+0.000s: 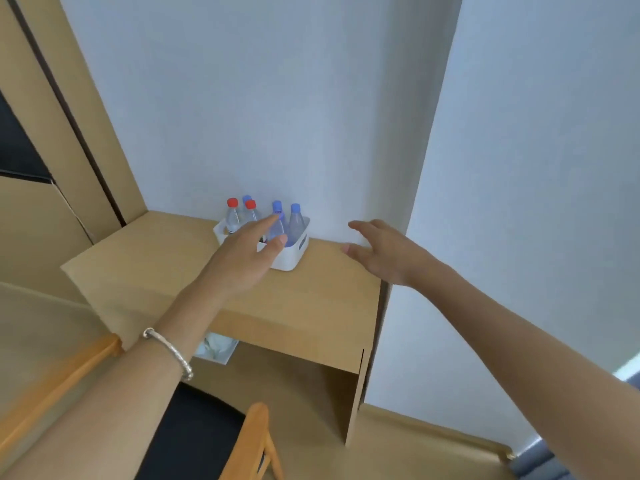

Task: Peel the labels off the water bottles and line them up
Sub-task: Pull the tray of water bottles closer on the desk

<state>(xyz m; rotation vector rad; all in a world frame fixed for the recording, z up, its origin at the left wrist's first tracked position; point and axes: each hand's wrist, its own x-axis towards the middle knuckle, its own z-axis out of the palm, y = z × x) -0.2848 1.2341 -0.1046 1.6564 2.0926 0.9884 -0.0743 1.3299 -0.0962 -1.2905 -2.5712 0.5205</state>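
1. Left hand (247, 252) at frame centre, stretched out over the white basket (289, 258); fingers (268, 223) spread apart and extended, holding nothing.
2. Left thumb tip in front of a blue-capped bottle (278, 226), overlapping it in the picture; actual contact impossible to tell.
3. Silver bangle (169, 351) around the left wrist, lower left of centre.
4. Right hand (384, 254) right of centre, palm down above the bare bench (322, 299); fingers (362, 226) loosely apart, empty, well clear of the basket.
5. Water bottles standing upright inside the white basket at the back of the bench, close to the wall (277, 116), just above frame centre.
6. Two red-capped bottles (233, 216) on the basket's left side, blue-capped ones on the right and one behind.
7. Labels on the bottles too blurred to make out.
8. Orange wooden chair (256, 441) with a dark seat at the bottom centre of the frame.
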